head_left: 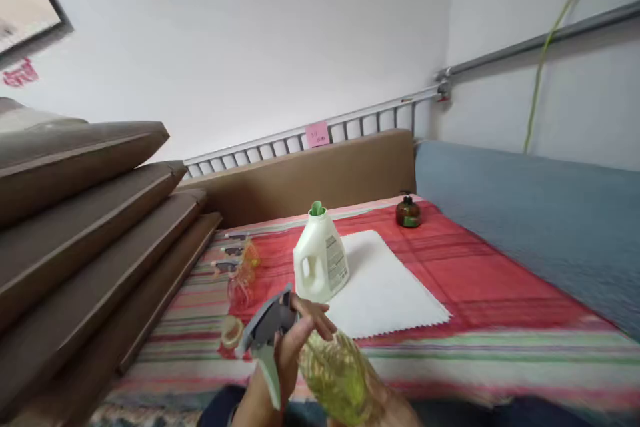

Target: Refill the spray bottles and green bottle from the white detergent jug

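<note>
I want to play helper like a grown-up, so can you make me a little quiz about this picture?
1. True or false: the white jug is standing upright.
2. Choose one. Which hand is at the grey spray top?
A) the right hand
B) the left hand
C) neither hand
3. Fill in the missing word: the brown pump bottle stands on the ___ cloth.

Key:
1. True.
2. B, the left hand. The right hand is on the clear bottle with yellow-green in it.
3. Red.
</note>
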Tool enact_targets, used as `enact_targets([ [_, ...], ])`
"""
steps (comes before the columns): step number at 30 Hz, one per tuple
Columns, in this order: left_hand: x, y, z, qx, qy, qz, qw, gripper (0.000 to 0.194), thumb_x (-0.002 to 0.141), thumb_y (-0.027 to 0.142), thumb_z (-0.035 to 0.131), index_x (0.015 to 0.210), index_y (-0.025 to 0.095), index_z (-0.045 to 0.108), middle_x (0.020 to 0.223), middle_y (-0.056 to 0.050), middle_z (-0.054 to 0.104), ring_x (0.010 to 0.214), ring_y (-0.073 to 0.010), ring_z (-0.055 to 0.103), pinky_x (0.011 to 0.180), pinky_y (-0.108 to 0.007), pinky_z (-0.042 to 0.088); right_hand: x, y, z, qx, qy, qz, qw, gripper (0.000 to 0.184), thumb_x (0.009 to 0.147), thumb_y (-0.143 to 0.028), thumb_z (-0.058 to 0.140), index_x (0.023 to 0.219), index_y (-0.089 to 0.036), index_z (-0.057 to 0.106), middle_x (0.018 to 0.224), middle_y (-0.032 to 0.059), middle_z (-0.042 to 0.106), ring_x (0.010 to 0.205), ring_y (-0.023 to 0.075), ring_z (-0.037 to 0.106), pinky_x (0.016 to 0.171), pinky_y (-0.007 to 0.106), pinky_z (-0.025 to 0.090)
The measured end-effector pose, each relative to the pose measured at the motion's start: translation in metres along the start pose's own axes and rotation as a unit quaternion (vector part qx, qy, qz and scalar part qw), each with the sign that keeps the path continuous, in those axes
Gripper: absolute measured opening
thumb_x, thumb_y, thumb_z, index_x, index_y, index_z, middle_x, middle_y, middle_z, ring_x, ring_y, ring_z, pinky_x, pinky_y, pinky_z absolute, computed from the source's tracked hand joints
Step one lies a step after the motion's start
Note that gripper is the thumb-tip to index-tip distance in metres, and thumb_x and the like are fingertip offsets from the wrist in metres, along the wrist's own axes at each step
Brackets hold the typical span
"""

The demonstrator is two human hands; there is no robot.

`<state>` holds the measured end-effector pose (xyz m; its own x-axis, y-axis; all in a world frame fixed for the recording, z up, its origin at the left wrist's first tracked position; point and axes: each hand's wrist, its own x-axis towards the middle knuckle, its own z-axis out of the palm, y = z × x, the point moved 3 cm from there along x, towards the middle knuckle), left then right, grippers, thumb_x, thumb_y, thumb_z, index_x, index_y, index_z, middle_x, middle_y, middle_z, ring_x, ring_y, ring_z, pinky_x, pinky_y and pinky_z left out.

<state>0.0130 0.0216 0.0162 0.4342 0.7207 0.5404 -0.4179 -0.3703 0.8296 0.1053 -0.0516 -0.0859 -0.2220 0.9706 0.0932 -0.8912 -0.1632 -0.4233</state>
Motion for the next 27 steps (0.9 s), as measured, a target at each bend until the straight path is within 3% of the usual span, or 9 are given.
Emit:
enact_targets([
  [7, -0.003, 0.002, 0.003, 0.036, 0.12, -0.027, 0.992, 0.024, 0.081, 0.032, 0.054, 0.062, 0.017, 0.059, 0.061, -0.001, 0.062, 0.069, -0.0195, 0.063, 0.085, -0.038, 0.045, 0.002, -0.006, -0.003, 0.009, 0.019, -0.046, 0.999, 0.056, 0.058, -0.031, 0.081, 0.11, -0.032, 0.061, 0.127, 0.0046, 0.057, 0.116, 0.0311, 0.05, 0.095, 0.047, 0.037],
  [11, -0.004, 0.003, 0.002, 0.011, 0.171, -0.043, 0.984, 0.026, 0.081, 0.033, 0.053, 0.061, 0.018, 0.057, 0.058, -0.001, 0.061, 0.065, -0.0185, 0.062, 0.08, -0.037, 0.048, 0.0, -0.001, -0.002, 0.044, 0.012, -0.032, 0.998, 0.059, 0.056, -0.032, 0.082, 0.11, -0.033, 0.061, 0.126, 0.0039, 0.059, 0.116, 0.0296, 0.05, 0.093, 0.044, 0.04],
  [15, -0.003, 0.003, 0.004, 0.021, 0.159, -0.028, 0.987, 0.029, 0.082, 0.034, 0.052, 0.059, 0.018, 0.057, 0.053, 0.0, 0.057, 0.06, -0.0177, 0.059, 0.078, -0.037, 0.048, -0.001, 0.01, -0.006, 0.071, -0.005, 0.056, 0.996, 0.046, 0.069, -0.049, 0.07, 0.106, -0.021, 0.065, 0.108, 0.0094, 0.068, 0.1, 0.0245, 0.061, 0.08, 0.036, 0.047],
  [22, 0.005, 0.021, -0.003, 0.015, 0.162, -0.031, 0.986, 0.025, 0.079, 0.036, 0.056, 0.062, 0.018, 0.056, 0.061, -0.002, 0.063, 0.068, -0.0196, 0.063, 0.081, -0.037, 0.048, 0.003, 0.014, -0.029, 0.099, 0.02, 0.051, 0.994, 0.035, 0.077, -0.041, 0.065, 0.104, -0.02, 0.066, 0.103, 0.0088, 0.071, 0.087, 0.0217, 0.067, 0.067, 0.032, 0.051],
  [27, 0.01, 0.037, -0.011, 0.04, 0.185, 0.011, 0.982, 0.022, 0.077, 0.037, 0.06, 0.065, 0.018, 0.057, 0.062, 0.0, 0.062, 0.071, -0.0188, 0.063, 0.078, -0.032, 0.048, 0.001, 0.013, -0.029, 0.118, 0.043, 0.072, 0.99, 0.028, 0.079, -0.036, 0.065, 0.1, -0.018, 0.068, 0.099, 0.0071, 0.072, 0.084, 0.0195, 0.068, 0.064, 0.027, 0.053],
])
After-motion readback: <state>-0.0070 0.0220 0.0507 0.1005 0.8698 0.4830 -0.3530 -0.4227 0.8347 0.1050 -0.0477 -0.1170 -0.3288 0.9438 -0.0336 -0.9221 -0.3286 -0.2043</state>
